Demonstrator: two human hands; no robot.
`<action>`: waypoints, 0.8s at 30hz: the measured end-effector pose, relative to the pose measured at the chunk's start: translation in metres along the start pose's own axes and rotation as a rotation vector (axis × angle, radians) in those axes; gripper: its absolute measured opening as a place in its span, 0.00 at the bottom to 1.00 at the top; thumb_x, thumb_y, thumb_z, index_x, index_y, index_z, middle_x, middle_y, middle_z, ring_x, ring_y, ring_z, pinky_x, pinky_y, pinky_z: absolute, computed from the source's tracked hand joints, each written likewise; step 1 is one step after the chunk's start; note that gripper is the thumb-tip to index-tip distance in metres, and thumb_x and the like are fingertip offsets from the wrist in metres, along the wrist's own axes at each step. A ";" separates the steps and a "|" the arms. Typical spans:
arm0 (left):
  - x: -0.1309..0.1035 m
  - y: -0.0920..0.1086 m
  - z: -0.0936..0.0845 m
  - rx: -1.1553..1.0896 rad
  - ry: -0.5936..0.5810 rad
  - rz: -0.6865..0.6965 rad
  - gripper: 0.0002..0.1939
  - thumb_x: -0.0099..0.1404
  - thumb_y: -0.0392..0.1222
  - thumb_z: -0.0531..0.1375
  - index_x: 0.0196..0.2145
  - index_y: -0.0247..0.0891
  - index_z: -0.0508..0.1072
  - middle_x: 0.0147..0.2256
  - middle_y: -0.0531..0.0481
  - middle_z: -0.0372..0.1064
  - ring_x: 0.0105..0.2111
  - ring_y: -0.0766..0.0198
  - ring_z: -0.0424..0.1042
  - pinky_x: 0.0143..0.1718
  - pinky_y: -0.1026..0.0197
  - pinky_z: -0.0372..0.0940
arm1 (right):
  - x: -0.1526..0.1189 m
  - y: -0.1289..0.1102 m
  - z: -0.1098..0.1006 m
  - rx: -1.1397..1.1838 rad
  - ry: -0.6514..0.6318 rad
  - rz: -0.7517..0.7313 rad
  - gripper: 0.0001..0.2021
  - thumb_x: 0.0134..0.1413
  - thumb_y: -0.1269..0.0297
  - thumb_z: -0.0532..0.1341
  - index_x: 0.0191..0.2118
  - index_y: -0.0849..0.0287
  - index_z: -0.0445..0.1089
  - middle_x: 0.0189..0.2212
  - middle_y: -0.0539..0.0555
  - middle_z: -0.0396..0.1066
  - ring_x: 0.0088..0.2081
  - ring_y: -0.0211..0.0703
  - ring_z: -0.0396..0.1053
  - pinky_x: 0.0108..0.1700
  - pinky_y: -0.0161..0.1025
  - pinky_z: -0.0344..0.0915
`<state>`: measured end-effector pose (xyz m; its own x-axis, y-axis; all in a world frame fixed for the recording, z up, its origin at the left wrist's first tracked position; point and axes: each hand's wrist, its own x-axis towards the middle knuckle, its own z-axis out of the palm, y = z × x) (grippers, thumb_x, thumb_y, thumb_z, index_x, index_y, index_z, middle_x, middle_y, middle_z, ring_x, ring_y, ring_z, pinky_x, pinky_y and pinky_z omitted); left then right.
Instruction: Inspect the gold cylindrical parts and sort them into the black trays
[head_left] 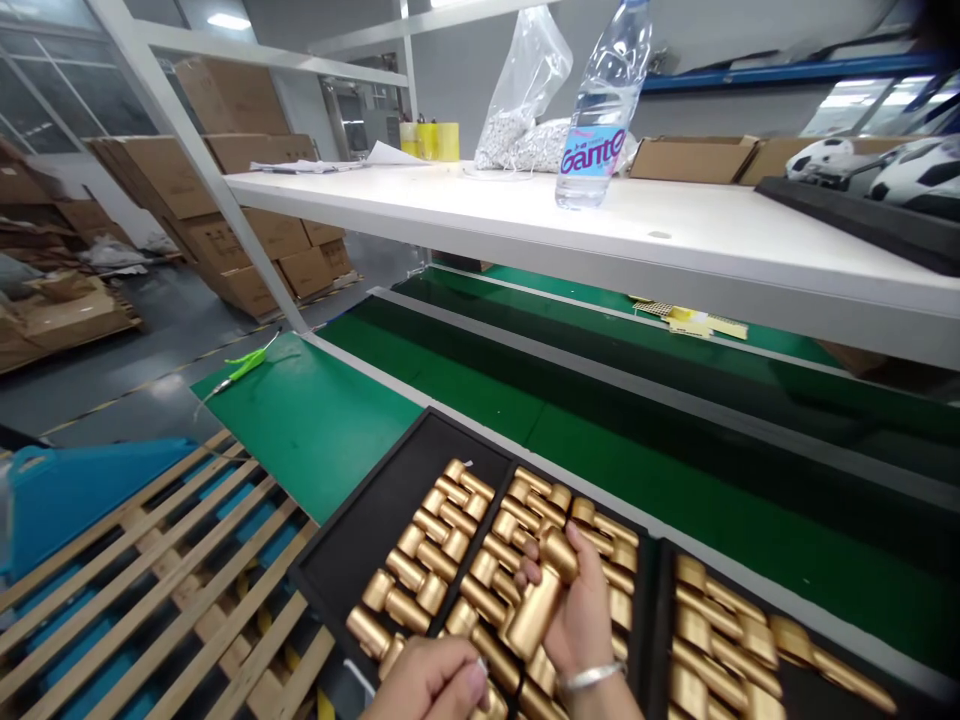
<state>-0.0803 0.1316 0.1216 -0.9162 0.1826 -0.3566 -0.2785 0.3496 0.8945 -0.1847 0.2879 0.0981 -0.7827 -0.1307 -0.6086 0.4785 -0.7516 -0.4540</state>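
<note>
My right hand, with a silver bracelet at its wrist, is wrapped around a gold, L-shaped piece that looks like a mini massage gun body. It holds the piece above a black tray. Rows of matching gold pieces lie in that tray, on both sides of a divider. At the bottom edge, my left hand is closed with thumb and finger pinched together. A tiny pale spot shows at its fingertips, too small to name. Another gold piece partly shows beneath that hand.
A second black tray with gold pieces sits at right. Behind runs a green conveyor. Above it, a white shelf bears a water bottle and plastic bags. A wooden pallet and a green-handled tool are at left.
</note>
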 end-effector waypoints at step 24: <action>-0.015 0.028 0.038 0.117 -0.033 0.120 0.16 0.67 0.41 0.51 0.25 0.35 0.70 0.21 0.55 0.60 0.24 0.68 0.61 0.28 0.66 0.54 | -0.053 -0.007 -0.020 0.601 0.118 0.333 0.08 0.48 0.61 0.52 0.30 0.60 0.61 0.18 0.44 0.54 0.17 0.30 0.55 0.18 0.27 0.57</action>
<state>-0.0635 0.1736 0.1418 -0.9305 0.2589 -0.2592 -0.1301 0.4281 0.8943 -0.1382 0.3130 0.1206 -0.5677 -0.3704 -0.7352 0.3550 -0.9159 0.1873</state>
